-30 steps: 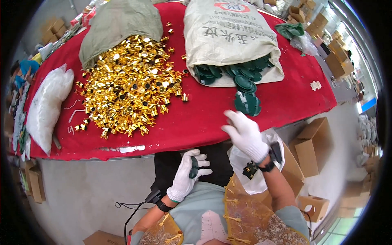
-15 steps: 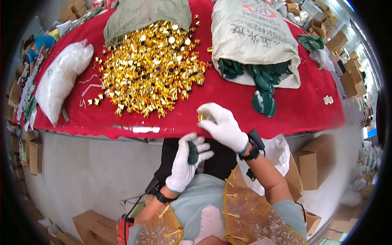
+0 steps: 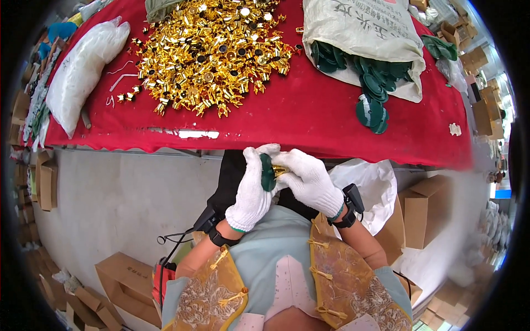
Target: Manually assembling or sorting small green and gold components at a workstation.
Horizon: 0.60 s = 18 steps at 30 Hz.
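Observation:
My left hand [image 3: 251, 190], in a white knit glove, is closed around a dark green disc [image 3: 268, 172] that stands on edge. Pinched in the gloved fingers of my right hand [image 3: 310, 182] is a small shiny gold piece [image 3: 280, 171], held against or very near the disc's right face; whether they touch I cannot tell. Both hands are together just off the table's front edge. Beyond them on the red cloth spreads a large pile of gold pieces [image 3: 212, 60], some with black round bases. Several green discs [image 3: 372, 113] spill from a white woven sack [image 3: 364, 33] to the right.
A stuffed clear plastic bag [image 3: 83, 80] lies on the left of the red-covered table [image 3: 309, 124]. White plastic lining [image 3: 370, 187] shows in a carton beside my right arm. Cardboard boxes [image 3: 428, 207] stand right, and an open box [image 3: 127, 284] sits on the floor at left.
My right hand has come down and toward my left, bringing the gold piece to the green disc. My left fingers have closed round the disc. The view has tilted nearer to me.

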Each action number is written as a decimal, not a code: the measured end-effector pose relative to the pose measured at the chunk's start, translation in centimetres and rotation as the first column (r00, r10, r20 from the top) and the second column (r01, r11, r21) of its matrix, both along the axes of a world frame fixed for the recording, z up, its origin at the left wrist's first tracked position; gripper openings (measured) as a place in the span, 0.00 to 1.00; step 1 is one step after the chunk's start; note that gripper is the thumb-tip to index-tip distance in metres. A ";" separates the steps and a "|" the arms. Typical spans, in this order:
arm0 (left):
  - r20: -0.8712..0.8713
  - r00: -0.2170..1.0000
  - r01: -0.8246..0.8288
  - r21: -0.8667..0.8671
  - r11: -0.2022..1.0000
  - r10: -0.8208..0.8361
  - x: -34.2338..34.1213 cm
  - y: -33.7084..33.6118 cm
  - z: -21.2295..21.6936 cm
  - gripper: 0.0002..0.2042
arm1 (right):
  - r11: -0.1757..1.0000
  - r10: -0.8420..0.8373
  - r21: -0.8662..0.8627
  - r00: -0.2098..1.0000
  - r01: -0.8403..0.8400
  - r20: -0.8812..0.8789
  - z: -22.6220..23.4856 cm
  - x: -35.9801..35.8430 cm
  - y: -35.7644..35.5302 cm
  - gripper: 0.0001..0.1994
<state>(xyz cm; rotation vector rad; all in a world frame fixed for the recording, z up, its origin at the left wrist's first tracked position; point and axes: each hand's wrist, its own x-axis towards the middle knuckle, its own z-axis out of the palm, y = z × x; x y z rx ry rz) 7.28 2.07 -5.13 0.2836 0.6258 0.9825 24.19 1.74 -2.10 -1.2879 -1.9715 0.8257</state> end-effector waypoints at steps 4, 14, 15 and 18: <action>-0.269 0.963 0.030 0.184 0.982 0.022 0.2 -0.3 -0.9 0.29 | 0.997 -0.024 0.080 0.998 0.020 0.053 -0.2 -0.4 -0.6 0.16; -0.354 0.925 -0.045 0.253 0.966 0.136 0.2 -0.3 -2.9 0.28 | 0.957 0.003 0.287 0.988 -0.048 0.155 -0.5 -2.4 -0.1 0.19; -0.379 0.922 0.008 0.219 0.976 0.078 -0.7 -0.7 -1.3 0.27 | 0.949 0.037 0.306 0.989 -0.079 0.141 -0.6 -2.7 -0.4 0.19; -0.391 0.917 0.001 0.205 0.979 0.081 -1.2 -1.0 -3.1 0.25 | 0.962 0.003 0.268 0.990 -0.041 0.139 -0.8 -4.4 -0.4 0.17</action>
